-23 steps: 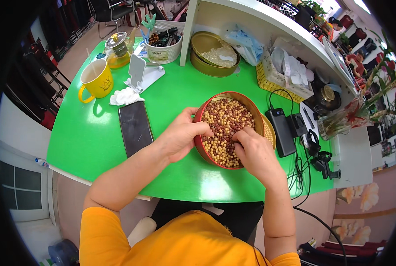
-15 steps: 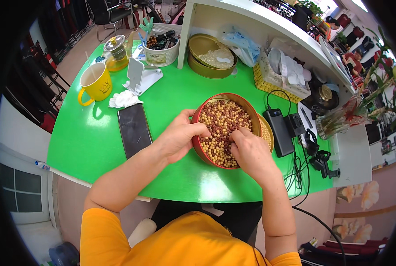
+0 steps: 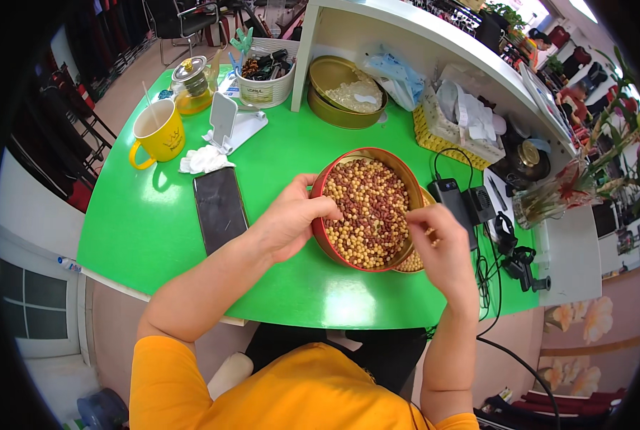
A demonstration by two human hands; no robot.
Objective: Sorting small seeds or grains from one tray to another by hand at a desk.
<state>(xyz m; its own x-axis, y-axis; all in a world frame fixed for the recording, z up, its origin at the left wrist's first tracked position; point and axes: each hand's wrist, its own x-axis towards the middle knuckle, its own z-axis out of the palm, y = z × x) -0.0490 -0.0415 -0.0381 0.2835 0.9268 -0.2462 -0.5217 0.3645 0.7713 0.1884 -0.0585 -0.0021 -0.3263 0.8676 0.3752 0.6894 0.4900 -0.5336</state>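
A round red tin (image 3: pixel 370 151) full of mixed yellow and reddish-brown beans (image 3: pixel 370 204) stands on the green table (image 3: pixel 148 229) in front of me. My left hand (image 3: pixel 287 218) rests at the tin's left rim, its curled fingertips pinching into the beans. My right hand (image 3: pixel 445 247) is at the tin's right rim, fingers pinched together over a smaller gold tin (image 3: pixel 411 262) of yellow beans that peeks out from under the red one. What lies between the fingertips is too small to see clearly.
A black phone (image 3: pixel 220 208) lies left of my left arm, with a crumpled tissue (image 3: pixel 201 159) and a yellow mug (image 3: pixel 158 132) behind it. Farther back stand a gold tin (image 3: pixel 345 93) and a white basket (image 3: pixel 266 79). A black power bank (image 3: pixel 452 204) and cables lie at the right.
My right hand has moved out of the red tin to its right rim, over the small gold tin. My left fingers have reached further in over the rim into the beans.
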